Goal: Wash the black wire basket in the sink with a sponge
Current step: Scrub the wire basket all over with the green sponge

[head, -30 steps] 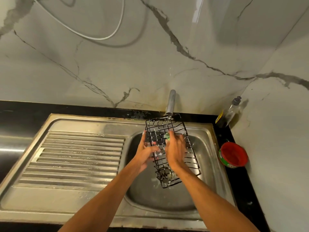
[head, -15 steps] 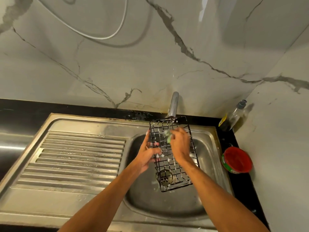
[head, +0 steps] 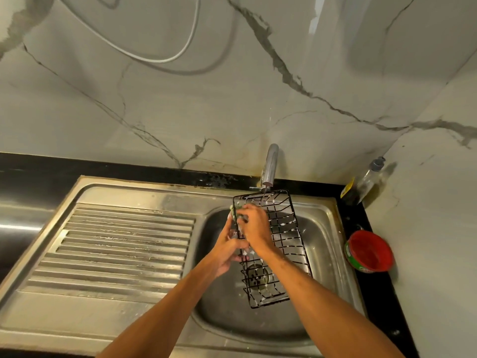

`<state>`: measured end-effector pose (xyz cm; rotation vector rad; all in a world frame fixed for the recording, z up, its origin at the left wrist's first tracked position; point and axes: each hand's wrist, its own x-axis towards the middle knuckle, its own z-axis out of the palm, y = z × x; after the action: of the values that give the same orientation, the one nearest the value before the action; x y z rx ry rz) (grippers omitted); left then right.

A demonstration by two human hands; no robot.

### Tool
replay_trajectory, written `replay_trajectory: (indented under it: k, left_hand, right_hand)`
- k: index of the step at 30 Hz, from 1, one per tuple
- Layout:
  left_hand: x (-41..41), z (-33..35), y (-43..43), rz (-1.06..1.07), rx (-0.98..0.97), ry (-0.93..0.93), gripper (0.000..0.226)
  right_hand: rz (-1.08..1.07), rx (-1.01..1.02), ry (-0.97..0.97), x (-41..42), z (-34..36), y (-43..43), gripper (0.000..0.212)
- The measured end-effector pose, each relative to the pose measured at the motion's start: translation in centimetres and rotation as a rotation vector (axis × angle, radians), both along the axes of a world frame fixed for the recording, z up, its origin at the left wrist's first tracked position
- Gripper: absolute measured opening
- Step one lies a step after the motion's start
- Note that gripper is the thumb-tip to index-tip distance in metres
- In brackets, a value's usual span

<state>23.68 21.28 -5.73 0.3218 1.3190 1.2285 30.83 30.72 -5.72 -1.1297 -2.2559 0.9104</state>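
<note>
The small green sponge is mostly hidden under the right hand, which partly covers the left hand; the label on the round red tub is unreadable.

Dim, warm-greenish light from the left — the clear plastic bottle and white looped cable cast soft shadows rightward. Faint glare streaks the glossy marble wall; wide-angle bending curves the edges.
</note>
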Motion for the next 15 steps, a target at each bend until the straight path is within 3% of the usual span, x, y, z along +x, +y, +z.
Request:
replay_trajectory:
  k: [2, 5, 10, 15]
  left_hand:
    - [-0.2, -0.2, -0.4, -0.002, -0.010, -0.005, 0.114]
    - [-0.2, 0.0, -0.8, 0.010, -0.021, 0.011, 0.114]
    - [0.6, 0.1, -0.9, -0.005, -0.018, 0.006, 0.121]
    - [0.0, 0.3, -0.9, 0.040, 0.035, 0.035, 0.117]
  right_hand:
    - [-0.064, -0.003, 0.029, 0.8, -0.3, 1.0, 0.025]
    - [-0.329, 0.056, 0.028, 2.1, 0.1, 2.2, 0.025]
    - [0.100, 0.117, -0.121, 1.2, 0.1, -0.3, 0.031]
    - [-0.062, 0.270, -0.239, 4.3, 0.4, 2.0, 0.033]
